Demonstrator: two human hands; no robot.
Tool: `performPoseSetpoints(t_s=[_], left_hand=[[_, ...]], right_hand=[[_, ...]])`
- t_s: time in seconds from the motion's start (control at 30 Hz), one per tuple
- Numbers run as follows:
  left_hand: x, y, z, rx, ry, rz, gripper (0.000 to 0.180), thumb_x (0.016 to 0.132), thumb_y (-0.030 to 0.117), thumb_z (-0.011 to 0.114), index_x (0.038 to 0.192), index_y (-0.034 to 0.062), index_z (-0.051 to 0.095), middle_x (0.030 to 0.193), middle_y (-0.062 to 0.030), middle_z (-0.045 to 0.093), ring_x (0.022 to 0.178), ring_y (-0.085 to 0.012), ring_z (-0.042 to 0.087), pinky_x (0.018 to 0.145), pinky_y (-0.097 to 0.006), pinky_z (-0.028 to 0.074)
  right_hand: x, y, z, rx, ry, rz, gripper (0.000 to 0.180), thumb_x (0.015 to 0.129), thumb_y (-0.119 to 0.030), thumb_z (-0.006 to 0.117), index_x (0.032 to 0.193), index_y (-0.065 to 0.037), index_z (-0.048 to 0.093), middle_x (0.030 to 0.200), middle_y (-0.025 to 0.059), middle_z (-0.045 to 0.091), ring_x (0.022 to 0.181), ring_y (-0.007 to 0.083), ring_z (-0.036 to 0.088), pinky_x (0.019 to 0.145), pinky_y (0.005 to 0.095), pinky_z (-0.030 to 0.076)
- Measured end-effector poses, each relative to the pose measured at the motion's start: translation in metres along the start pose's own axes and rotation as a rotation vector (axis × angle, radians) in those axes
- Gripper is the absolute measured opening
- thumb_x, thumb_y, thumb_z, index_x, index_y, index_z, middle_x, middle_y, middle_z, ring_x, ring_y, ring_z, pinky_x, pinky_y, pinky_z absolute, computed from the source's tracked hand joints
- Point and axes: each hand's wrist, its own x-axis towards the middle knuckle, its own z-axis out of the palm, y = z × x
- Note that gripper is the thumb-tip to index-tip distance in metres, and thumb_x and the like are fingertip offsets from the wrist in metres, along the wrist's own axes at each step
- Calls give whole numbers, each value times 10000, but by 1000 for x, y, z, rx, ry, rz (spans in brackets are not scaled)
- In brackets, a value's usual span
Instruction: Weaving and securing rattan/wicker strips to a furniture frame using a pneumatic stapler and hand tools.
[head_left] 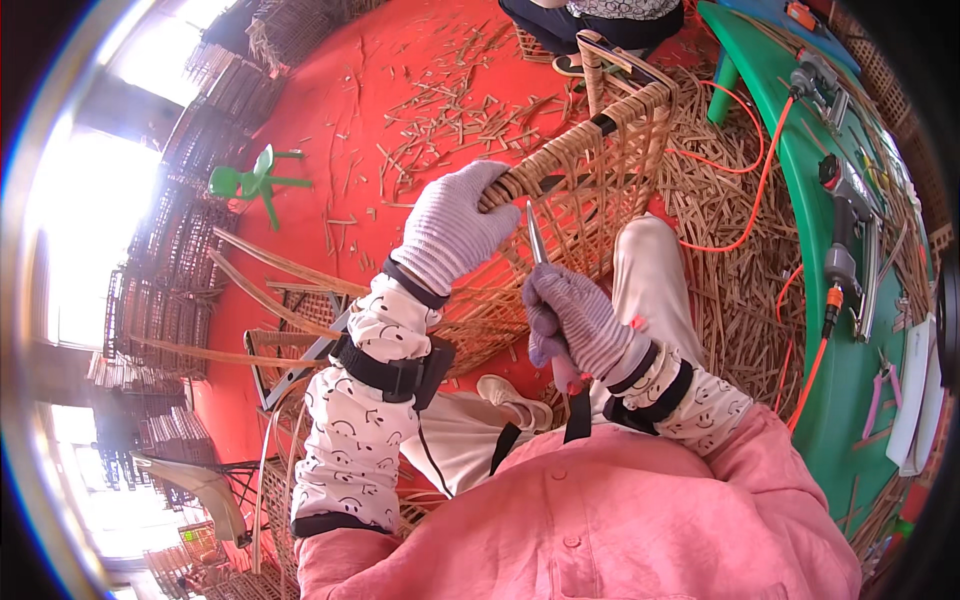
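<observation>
A woven rattan basket (585, 200) with a thick wrapped rim and dark frame bars lies tilted in front of me, beside my raised knee. My gloved left hand (452, 222) is closed round the near end of its rim. In my gloved right hand (575, 318) is a slim, pointed metal tool like an awl (537, 238). Its tip points up at the weave, close by my left fingers; whether it touches the basket I cannot tell. The tool's handle is hidden in my right fist.
Loose rattan strips (290, 265) stick out left of my forearm. To the right, a green table (815, 330) bears power tools (845, 225) with orange hoses, and pink-handled scissors (880, 390). Cut scraps (735, 255) cover the red floor (330, 120). A green stool (255, 182) and another person (600, 20) are farther off.
</observation>
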Motion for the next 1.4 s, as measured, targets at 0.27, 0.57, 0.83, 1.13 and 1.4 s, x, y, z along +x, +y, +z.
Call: performPoseSetpoints(t_s=[0.27, 0.57, 0.83, 1.13, 1.4], left_hand=[[-3, 2, -2, 78, 13, -10, 378, 714, 208, 658, 1051, 56, 584, 805, -144, 635, 719, -260, 636, 648, -332, 500], [-1, 4, -3, 61, 19, -10, 372, 720, 174, 666, 1053, 31, 581, 776, -127, 631, 708, -210, 640, 646, -300, 501], [-14, 16, 1, -21, -14, 6, 356, 747, 166, 661, 1059, 14, 582, 809, -122, 642, 720, -171, 634, 668, -288, 501], [-21, 25, 5, -171, 6, -65, 257, 802, 239, 642, 945, 26, 630, 736, -128, 629, 671, -221, 621, 621, -306, 479], [-23, 23, 13, -192, -33, -91, 278, 843, 283, 597, 781, 13, 597, 624, -119, 554, 542, -200, 513, 547, -330, 429]], right_hand=[[10, 5, 8, 180, -11, 43, 309, 929, -373, 437, 801, -92, 462, 538, 3, 414, 349, 129, 391, 400, 335, 464], [18, 10, 11, 317, -79, -3, 351, 931, -419, 424, 793, -99, 467, 505, -6, 370, 345, 129, 371, 379, 332, 417], [37, 30, 4, 74, 99, -387, 319, 942, -325, 437, 749, -73, 467, 479, 14, 411, 328, 115, 379, 316, 255, 331], [-16, -3, 40, 126, 140, -132, 248, 944, -313, 440, 849, -87, 479, 520, 29, 437, 366, 151, 441, 330, 266, 364], [-23, -12, 73, 661, -160, -134, 250, 954, -280, 392, 936, -49, 488, 702, 57, 532, 588, 204, 549, 530, 351, 476]])
